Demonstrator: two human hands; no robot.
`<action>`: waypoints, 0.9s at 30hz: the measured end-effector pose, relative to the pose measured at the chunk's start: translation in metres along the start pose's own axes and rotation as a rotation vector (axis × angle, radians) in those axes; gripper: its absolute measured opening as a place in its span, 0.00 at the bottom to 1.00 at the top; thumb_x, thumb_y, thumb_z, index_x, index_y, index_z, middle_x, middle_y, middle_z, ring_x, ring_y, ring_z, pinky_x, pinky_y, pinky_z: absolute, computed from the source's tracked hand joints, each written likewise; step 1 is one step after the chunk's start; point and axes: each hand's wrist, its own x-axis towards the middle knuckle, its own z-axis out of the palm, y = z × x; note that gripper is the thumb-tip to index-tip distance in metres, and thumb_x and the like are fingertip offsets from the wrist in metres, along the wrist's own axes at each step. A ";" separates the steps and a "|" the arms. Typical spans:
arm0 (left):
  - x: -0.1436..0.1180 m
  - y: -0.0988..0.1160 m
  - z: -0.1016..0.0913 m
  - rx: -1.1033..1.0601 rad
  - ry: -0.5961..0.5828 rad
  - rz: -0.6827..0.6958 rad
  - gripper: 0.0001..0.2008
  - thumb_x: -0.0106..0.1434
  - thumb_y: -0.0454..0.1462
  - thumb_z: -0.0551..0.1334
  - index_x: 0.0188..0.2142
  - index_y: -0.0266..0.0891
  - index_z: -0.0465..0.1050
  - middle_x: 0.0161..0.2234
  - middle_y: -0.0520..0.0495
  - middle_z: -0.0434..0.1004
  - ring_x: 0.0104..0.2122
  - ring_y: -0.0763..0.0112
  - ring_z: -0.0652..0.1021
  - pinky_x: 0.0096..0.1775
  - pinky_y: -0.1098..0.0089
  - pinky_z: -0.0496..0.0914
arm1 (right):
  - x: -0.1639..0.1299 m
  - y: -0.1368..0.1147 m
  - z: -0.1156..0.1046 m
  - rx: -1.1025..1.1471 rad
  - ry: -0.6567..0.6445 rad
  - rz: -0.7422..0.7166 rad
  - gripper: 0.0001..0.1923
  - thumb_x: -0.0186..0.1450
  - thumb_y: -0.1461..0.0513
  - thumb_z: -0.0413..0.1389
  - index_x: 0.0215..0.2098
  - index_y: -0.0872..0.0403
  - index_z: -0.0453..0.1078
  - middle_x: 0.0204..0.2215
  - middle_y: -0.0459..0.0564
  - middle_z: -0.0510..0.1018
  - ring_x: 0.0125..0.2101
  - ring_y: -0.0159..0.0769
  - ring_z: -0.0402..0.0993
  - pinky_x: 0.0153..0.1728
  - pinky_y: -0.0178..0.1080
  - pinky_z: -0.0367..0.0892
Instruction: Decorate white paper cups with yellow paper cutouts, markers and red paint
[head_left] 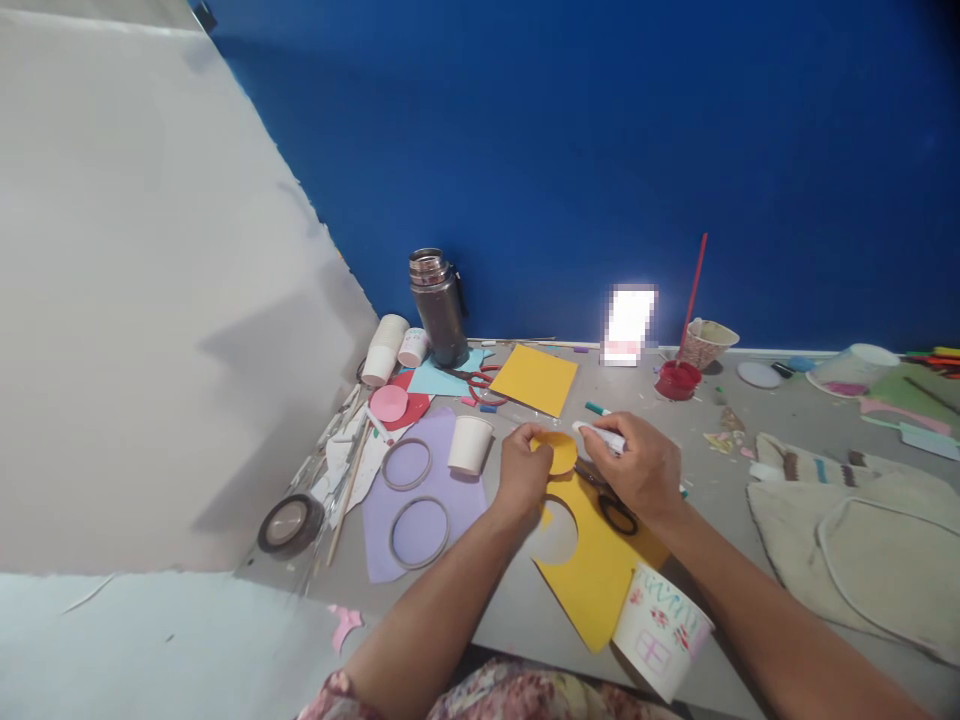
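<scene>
1. Fingers of the left hand (523,468) are pinched shut on the left edge of a yellow paper disc (559,452), holding it just above the tabletop (720,490).
2. Fingers of the right hand (637,465) are curled closed around a white glue stick (600,436), whose tip sits at the disc's far right edge.
3. The disc lies nearly flat, face up, between the two hands near the middle of the scene. Being round, it has no long axis.
4. The glue stick's long axis runs left to right, with its free end pointing left and slightly far, toward the disc.
5. Just near the disc lies the yellow sheet (592,575) with a round hole cut from its left part, and black-handled scissors (616,510) rest on it under the right hand.
6. By my reading, the step in hand is gluing the cut-out disc. The next move seems to call for a steady left pinch while the stick sweeps across the face.
7. A decorated paper cup (660,630) stands at the sheet's near right corner, and a plain white cup (469,444) stands left of the left hand.
</scene>
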 end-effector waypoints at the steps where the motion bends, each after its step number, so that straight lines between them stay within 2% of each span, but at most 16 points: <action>1: 0.000 0.000 0.000 -0.033 -0.011 -0.020 0.08 0.49 0.29 0.63 0.31 0.37 0.73 0.35 0.45 0.81 0.29 0.71 0.78 0.30 0.69 0.79 | 0.000 -0.001 0.000 0.009 -0.005 -0.001 0.13 0.69 0.52 0.60 0.31 0.50 0.74 0.28 0.48 0.84 0.27 0.37 0.79 0.31 0.38 0.65; 3: -0.001 0.001 0.000 -0.095 -0.032 -0.065 0.09 0.48 0.30 0.65 0.30 0.38 0.69 0.36 0.44 0.82 0.29 0.70 0.79 0.32 0.64 0.81 | -0.001 -0.004 -0.001 0.029 -0.009 -0.006 0.13 0.69 0.52 0.60 0.31 0.50 0.74 0.27 0.47 0.84 0.26 0.37 0.79 0.29 0.38 0.64; 5: -0.002 0.003 0.000 -0.111 -0.032 -0.092 0.11 0.46 0.31 0.67 0.30 0.39 0.68 0.32 0.47 0.79 0.27 0.70 0.78 0.32 0.63 0.81 | -0.001 -0.006 -0.002 0.054 -0.007 -0.025 0.13 0.70 0.53 0.60 0.31 0.50 0.75 0.27 0.47 0.83 0.26 0.37 0.79 0.29 0.38 0.65; 11: -0.001 0.004 -0.003 -0.057 -0.006 -0.074 0.12 0.47 0.35 0.70 0.29 0.40 0.67 0.22 0.55 0.70 0.21 0.74 0.72 0.23 0.73 0.73 | -0.002 -0.009 -0.004 0.050 -0.045 -0.094 0.11 0.71 0.55 0.59 0.32 0.51 0.75 0.29 0.49 0.84 0.28 0.38 0.79 0.32 0.39 0.66; 13: -0.001 0.004 -0.002 -0.037 0.005 -0.064 0.12 0.48 0.36 0.70 0.29 0.40 0.67 0.22 0.55 0.69 0.21 0.75 0.71 0.22 0.74 0.72 | -0.003 -0.008 -0.003 0.028 -0.064 -0.114 0.11 0.71 0.55 0.59 0.33 0.51 0.75 0.29 0.50 0.84 0.29 0.38 0.79 0.32 0.39 0.65; 17: -0.003 0.004 0.000 0.024 0.028 -0.027 0.11 0.52 0.36 0.68 0.32 0.40 0.68 0.28 0.53 0.71 0.26 0.73 0.74 0.27 0.70 0.77 | -0.004 -0.008 -0.002 -0.018 -0.079 -0.188 0.12 0.73 0.56 0.58 0.34 0.52 0.76 0.27 0.50 0.83 0.29 0.39 0.78 0.32 0.40 0.62; 22: -0.007 0.007 0.002 0.166 -0.041 0.149 0.08 0.57 0.34 0.64 0.37 0.40 0.77 0.39 0.44 0.79 0.38 0.64 0.78 0.33 0.71 0.75 | -0.004 -0.009 -0.002 -0.087 -0.094 -0.257 0.12 0.74 0.56 0.57 0.34 0.52 0.75 0.26 0.48 0.81 0.28 0.38 0.75 0.32 0.40 0.60; 27: -0.010 0.006 0.001 0.310 -0.114 0.298 0.08 0.60 0.33 0.59 0.28 0.40 0.78 0.31 0.47 0.80 0.34 0.64 0.78 0.41 0.69 0.72 | -0.003 -0.009 0.000 -0.154 -0.091 -0.300 0.11 0.73 0.59 0.56 0.32 0.52 0.72 0.25 0.49 0.79 0.28 0.39 0.73 0.31 0.41 0.57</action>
